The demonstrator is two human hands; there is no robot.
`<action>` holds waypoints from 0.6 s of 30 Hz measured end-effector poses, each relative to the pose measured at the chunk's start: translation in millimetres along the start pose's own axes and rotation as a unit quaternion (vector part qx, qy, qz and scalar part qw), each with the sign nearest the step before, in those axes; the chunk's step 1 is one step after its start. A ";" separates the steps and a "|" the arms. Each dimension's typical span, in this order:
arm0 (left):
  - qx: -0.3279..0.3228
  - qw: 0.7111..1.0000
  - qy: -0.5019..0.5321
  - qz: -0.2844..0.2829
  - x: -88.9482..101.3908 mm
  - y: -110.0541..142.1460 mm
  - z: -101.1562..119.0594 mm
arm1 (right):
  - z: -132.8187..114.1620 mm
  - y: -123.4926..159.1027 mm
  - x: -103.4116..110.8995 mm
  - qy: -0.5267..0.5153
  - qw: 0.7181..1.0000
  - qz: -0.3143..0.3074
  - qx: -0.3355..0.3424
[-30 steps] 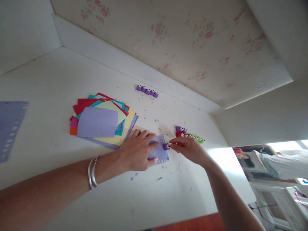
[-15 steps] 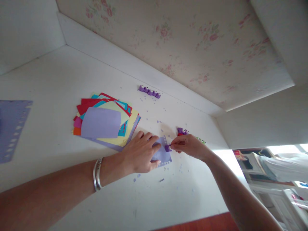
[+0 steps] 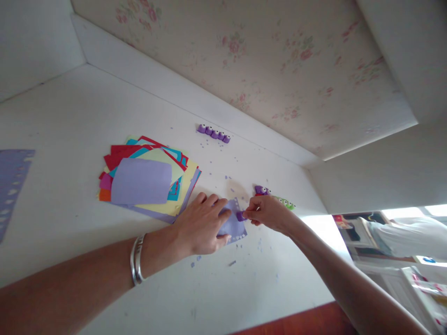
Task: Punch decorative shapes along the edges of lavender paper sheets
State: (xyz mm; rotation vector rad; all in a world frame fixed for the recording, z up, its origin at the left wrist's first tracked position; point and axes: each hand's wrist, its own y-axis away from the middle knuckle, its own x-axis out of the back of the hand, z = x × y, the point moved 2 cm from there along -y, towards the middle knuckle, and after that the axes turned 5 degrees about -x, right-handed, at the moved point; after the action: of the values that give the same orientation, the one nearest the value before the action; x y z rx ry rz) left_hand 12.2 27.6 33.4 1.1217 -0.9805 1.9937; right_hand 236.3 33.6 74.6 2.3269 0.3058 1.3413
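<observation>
My left hand (image 3: 204, 225), with a silver bangle at the wrist, lies with fingers spread on a small lilac sheet of paper (image 3: 233, 223) and presses it to the table. Small holes run along that sheet's right and lower edges. At the right edge sits a small purple paper punch (image 3: 240, 216), gripped between the thumb and fingers of my right hand (image 3: 263, 211). My fingers hide most of the punch's white top. Behind that hand stand two more purple punches (image 3: 261, 190) and a row of green punches (image 3: 286, 203); a red one is mostly covered.
A stack of coloured paper (image 3: 141, 181) lies left of my hands. A row of purple punches (image 3: 214, 133) stands near the back panel (image 3: 195, 90). Another hole-edged lilac sheet (image 3: 14, 190) is at the far left. Paper bits are scattered over the white table (image 3: 167, 298).
My right fingers have closed over the top of the purple punch, whose white top showed earlier. My left hand stays on the sheet. The view shifts slightly.
</observation>
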 end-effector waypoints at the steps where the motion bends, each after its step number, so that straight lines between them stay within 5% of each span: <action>1: 0.001 1.000 0.000 0.001 0.1 -0.1 0.0 | -1.1 0.5 -0.8 0.006 1.000 0.004 -0.009; 13: 0.003 1.000 -0.019 -0.002 -1.9 1.2 0.9 | -6.5 11.1 10.2 0.015 0.998 -0.052 -0.031; 18: 0.005 1.000 -0.023 0.003 -1.4 1.6 1.2 | -3.2 23.9 1.3 0.008 0.998 0.042 0.043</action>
State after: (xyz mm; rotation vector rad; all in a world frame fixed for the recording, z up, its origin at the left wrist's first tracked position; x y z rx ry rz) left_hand 12.0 25.5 32.1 1.1769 -0.9987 1.9867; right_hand 233.6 13.8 88.3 2.4255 0.2794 1.4146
